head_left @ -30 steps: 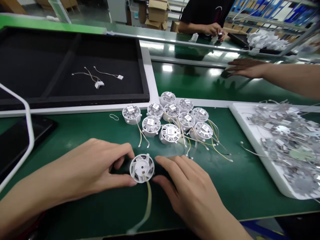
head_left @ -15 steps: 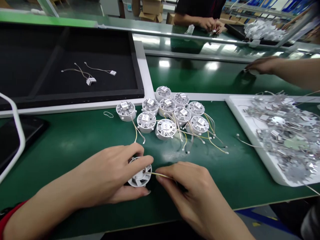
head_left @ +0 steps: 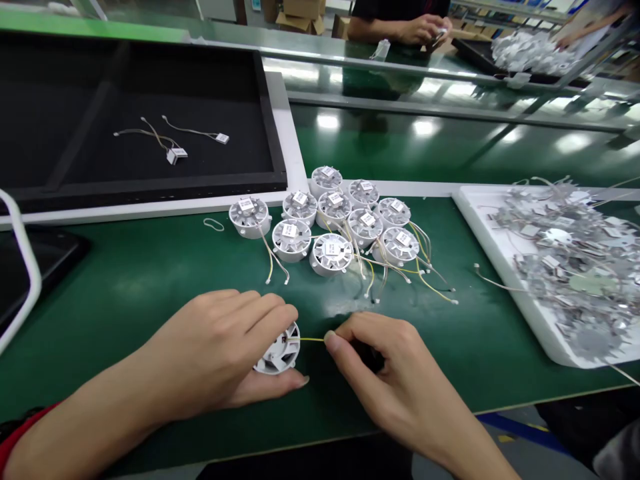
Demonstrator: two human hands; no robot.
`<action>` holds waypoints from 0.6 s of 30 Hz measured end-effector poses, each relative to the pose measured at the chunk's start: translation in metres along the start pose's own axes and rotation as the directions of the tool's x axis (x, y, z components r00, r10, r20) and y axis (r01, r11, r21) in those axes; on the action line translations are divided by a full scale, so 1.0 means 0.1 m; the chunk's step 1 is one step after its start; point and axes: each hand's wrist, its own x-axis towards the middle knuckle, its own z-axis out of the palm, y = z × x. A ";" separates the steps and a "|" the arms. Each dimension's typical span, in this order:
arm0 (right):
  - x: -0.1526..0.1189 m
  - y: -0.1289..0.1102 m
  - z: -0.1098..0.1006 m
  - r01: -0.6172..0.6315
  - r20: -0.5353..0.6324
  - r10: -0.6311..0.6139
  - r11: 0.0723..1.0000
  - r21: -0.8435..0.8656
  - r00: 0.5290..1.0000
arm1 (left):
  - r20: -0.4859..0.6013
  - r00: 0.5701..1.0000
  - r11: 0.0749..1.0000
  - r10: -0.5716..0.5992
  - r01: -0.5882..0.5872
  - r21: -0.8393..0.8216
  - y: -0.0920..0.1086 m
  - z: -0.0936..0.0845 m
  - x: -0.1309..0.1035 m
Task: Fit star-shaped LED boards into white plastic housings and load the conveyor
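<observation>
With my left hand (head_left: 215,347) I grip the fan (head_left: 276,360); right of it, my right hand (head_left: 395,373) pinches its wire (head_left: 312,339). Behind the fan stand other fans (head_left: 334,208).

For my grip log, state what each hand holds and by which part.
Left hand: white round unit, by its outer rim. Right hand: the unit's yellow wire, pinched clear of the rim.

Grn bench top (head_left: 165,267) under fingers (head_left: 273,323), semi-gloss. Fwd of fingers: glossy grn strip (head_left: 370,143) w/ bright light refl. (head_left: 327,121), grey rail (head_left: 375,106) along it. Farther fwd: cardboard boxes (head_left: 301,21); metal shelving (head_left: 520,12) fwd-R of fingers, blurred. Grey floor (head_left: 545,467) nearer + R of fingers, blue bar (head_left: 520,428) across it.
</observation>
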 end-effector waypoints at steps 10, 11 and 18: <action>0.12 -0.07 -0.01 -0.195 0.107 0.211 0.971 -0.137 0.972 | -0.057 0.998 0.997 0.011 -0.015 -0.071 -0.01 0.06 -0.04; 0.13 -0.08 -0.01 -0.199 0.102 0.217 0.966 -0.167 0.971 | -0.037 0.999 0.997 0.023 -0.026 -0.075 -0.01 0.04 -0.02; 0.19 -0.16 -0.03 -0.249 0.091 0.290 0.917 -0.313 0.953 | -0.033 0.998 0.992 0.062 -0.065 -0.109 -0.04 0.04 -0.21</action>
